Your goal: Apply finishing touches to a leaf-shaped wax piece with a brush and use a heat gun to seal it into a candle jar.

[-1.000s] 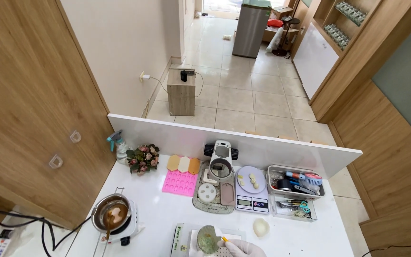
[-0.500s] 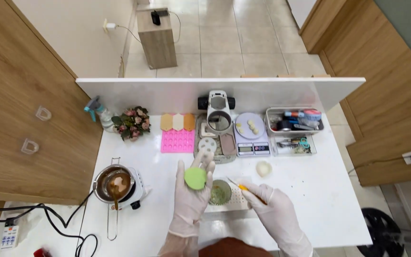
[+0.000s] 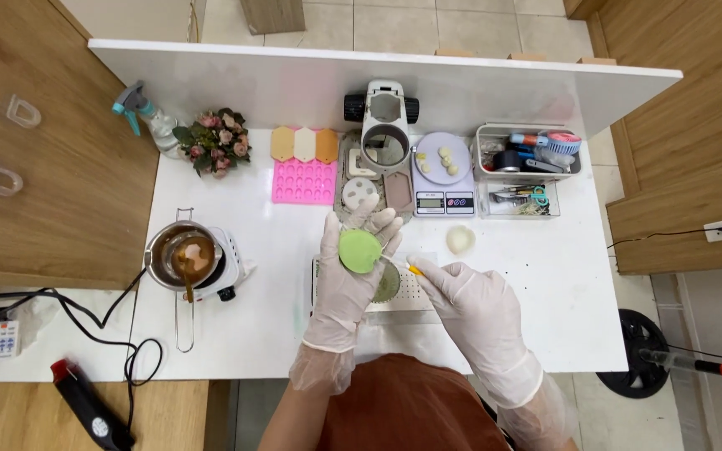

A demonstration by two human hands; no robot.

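**Green disc could slip out of that glove**

Head view: left hand (image 3: 346,280) pinches a green disc (image 3: 360,250) just above the mat (image 3: 411,292). Right hand (image 3: 474,305) grips a thin tool (image 3: 403,266) touching the disc's edge. A hard poke might pop it loose onto the mat.

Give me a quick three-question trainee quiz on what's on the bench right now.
1. True or false: the left hand holds a green disc.
2. What does the right hand hold? A) scissors B) a thin orange-tipped tool C) a spray bottle
3. What sits on the small hotplate at the left?

Key: 1 true. 2 B. 3 A metal pot of brown liquid.
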